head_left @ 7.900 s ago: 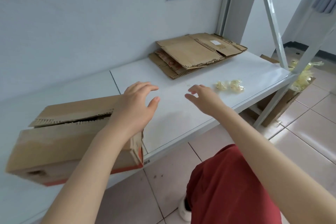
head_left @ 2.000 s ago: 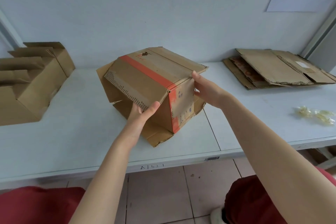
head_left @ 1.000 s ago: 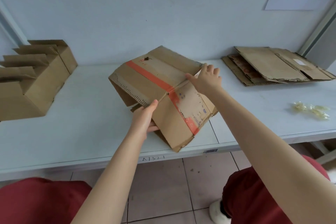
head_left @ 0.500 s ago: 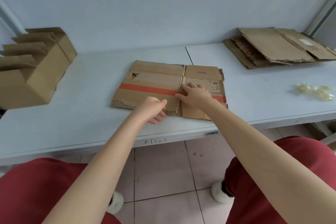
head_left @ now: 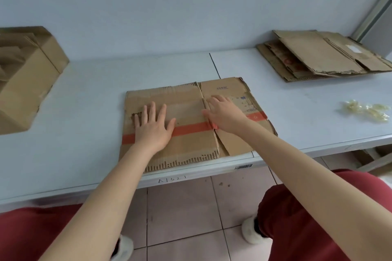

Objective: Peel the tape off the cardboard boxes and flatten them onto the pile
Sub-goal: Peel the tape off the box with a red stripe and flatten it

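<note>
Cardboard box point(head_left: 186, 121), flattened, lies at the table's point(head_left: 84, 95) front edge under our palms. Left hand point(head_left: 153, 126) presses it with fingers spread; right hand point(head_left: 226, 113) lies flat by the centre crease. Red tape point(head_left: 191, 129) seemingly remains stuck. We judge it light and stiff, best gripped along its side edges toward the pile point(head_left: 318, 55).

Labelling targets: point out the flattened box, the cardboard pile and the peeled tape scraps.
flattened box point(head_left: 186, 108), head view, bare middle panel.
cardboard pile point(head_left: 318, 57), head view, middle of top sheet.
tape scraps point(head_left: 360, 108), head view, middle of the clump.
</note>
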